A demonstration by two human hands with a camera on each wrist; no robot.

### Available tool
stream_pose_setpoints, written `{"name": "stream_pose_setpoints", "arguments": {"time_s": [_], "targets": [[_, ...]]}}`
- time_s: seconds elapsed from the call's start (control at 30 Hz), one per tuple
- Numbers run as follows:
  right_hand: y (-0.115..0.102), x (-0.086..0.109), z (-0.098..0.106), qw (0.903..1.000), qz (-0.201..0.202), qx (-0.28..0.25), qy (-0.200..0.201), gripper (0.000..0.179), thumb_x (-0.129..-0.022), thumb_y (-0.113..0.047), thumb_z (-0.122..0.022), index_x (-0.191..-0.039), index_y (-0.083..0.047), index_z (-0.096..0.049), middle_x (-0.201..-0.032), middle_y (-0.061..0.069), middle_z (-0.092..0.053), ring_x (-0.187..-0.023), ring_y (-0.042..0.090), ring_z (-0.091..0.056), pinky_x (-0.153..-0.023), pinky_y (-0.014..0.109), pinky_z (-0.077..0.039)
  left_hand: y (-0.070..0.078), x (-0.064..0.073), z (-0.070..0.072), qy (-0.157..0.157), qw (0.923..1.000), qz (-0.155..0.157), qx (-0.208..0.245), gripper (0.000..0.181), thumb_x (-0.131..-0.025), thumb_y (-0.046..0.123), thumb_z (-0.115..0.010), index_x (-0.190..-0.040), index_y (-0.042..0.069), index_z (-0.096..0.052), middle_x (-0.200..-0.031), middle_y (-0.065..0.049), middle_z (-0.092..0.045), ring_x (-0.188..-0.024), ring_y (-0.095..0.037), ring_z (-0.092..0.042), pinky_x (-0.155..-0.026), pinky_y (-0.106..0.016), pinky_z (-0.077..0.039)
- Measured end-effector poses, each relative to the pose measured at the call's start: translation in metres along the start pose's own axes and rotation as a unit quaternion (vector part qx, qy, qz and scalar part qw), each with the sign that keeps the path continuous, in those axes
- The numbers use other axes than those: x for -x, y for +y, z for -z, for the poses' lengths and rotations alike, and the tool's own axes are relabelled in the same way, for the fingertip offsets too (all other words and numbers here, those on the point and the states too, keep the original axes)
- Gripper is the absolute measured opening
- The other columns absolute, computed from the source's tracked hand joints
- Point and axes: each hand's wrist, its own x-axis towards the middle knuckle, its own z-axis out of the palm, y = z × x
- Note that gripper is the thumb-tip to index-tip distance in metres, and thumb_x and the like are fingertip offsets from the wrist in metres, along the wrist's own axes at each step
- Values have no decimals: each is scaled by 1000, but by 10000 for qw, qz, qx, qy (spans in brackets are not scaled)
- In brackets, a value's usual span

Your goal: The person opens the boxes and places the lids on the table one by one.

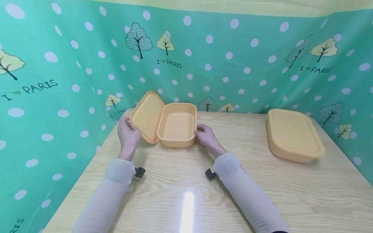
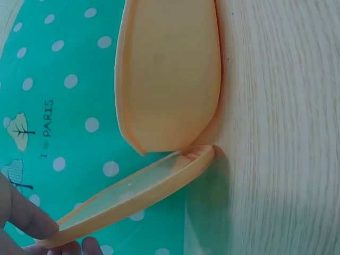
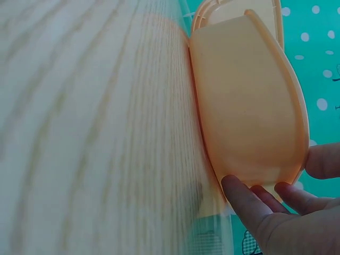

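A light-orange plastic box (image 1: 178,124) stands without its cover on the wooden table, its inside bare. My left hand (image 1: 128,136) pinches the outer edge of the matching lid (image 1: 148,116), which leans tilted beside the box's left side. In the left wrist view the thumb lies over the lid (image 2: 133,207) edge, with fingertips below, and the lid's lower edge is down at the table by the box (image 2: 170,79). At the box's right side, my right hand (image 1: 206,136) grips the wall; in the right wrist view the thumb is at the rim and fingers (image 3: 252,204) press the outside.
A second, larger orange box with its lid on (image 1: 295,134) stands at the right of the table (image 1: 247,200). Behind and to the left hangs a green dotted curtain (image 1: 204,64), close to the table's back edge.
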Motion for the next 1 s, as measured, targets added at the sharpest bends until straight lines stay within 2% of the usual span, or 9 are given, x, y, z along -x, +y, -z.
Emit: {"name": "stream_pose_setpoints", "arguments": {"time_s": [0.33, 0.57, 1.0], "targets": [[2, -1, 0, 9999, -14, 104, 5, 38, -97, -19, -52, -132, -4, -49, -129, 10, -52, -118, 22, -52, -100, 35, -44, -1, -6, 6, -280, 9989, 273, -240, 54, -83, -6, -45, -136, 1, -36, -114, -16, -42, -96, -25, -44, -78, -32, -43], [1, -1, 0, 10000, -7, 85, 0, 38, -97, -19, -51, -131, -4, -49, -129, 10, -52, -119, 23, -52, -100, 36, -44, -1, -7, 9, -353, 9986, 300, -258, 58, -81, -7, -44, -137, 1, -35, -114, -16, -40, -93, -24, -42, -76, -32, -41], [1, -1, 0, 9999, -13, 156, 39, 37, -97, -19, -52, -131, -5, -50, -129, 10, -53, -118, 23, -53, -100, 37, -44, -5, -11, 16, -458, 9972, 270, -530, 63, -77, -8, -39, -139, -2, -33, -118, -18, -39, -100, -30, -42, -80, -34, -39]]}}
